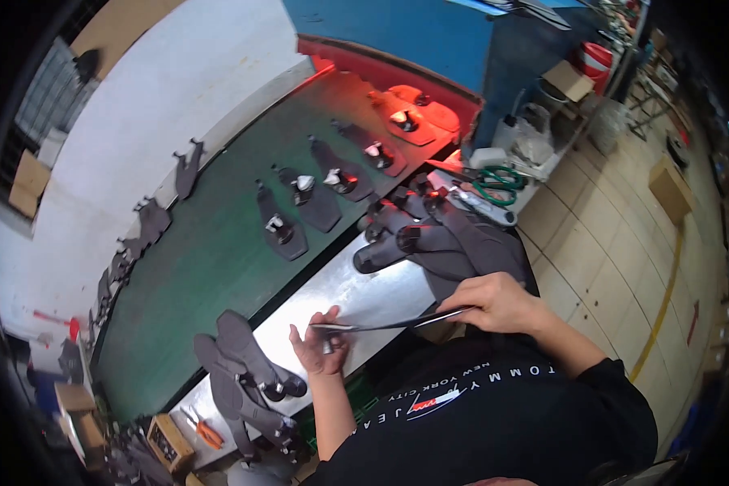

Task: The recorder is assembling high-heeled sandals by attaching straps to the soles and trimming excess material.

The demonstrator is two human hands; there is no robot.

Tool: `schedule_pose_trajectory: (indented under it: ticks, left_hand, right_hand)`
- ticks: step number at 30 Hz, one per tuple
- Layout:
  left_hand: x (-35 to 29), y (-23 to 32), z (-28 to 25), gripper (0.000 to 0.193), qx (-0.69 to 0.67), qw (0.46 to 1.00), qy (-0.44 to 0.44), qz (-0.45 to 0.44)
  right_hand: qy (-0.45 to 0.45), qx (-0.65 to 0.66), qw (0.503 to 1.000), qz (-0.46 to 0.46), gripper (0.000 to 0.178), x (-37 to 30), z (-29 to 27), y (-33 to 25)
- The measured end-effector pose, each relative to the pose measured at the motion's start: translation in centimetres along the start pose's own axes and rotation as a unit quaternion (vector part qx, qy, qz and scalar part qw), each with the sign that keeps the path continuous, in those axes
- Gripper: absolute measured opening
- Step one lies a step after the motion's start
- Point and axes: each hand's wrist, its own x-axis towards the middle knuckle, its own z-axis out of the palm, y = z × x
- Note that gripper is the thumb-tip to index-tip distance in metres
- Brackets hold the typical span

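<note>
A thin dark shoe sole (389, 326), seen nearly edge-on, spans the space between my hands in front of my black shirt. My right hand (498, 303) pinches its right end, thumb and fingers closed. My left hand (320, 342) is at its other end, fingers curled about it; a small shiny piece there is blurred. Just beyond my right hand lies a pile of dark soles (454, 247) on the metal ledge. Left of my left hand, more dark soles with black end pieces (243, 360) lie stacked.
A green conveyor belt (211, 267) carries several dark sandal soles with shiny straps (300, 190). Red light glows at a hood (462, 101) at its far end. Orange-handled pliers (208, 435) and a wooden box (170, 443) lie lower left. Green-handled scissors (498, 185) rest at the right.
</note>
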Motion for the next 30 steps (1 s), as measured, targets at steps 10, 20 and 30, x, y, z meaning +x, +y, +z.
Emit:
schedule_pose_trajectory:
  ticks: [10,20,30]
  left_hand:
    - [1.6,0.9,-1.7,0.070,-0.071,0.958,-0.268,-0.069]
    - [1.6,-0.7,-0.1,0.063,0.085,0.988,-0.127,0.019]
    - [-0.3,-16.4,13.8,0.056,0.412,0.907,0.017,-0.085]
  right_hand:
    - [-0.004,0.055,0.993,-0.103,0.016,5.5,0.4,1.0]
    - [0.048,0.257,0.963,-0.067,0.021,2.9,-9.0,4.2]
    - [0.151,0.199,0.968,-0.008,0.020,-7.1,-25.9,9.1]
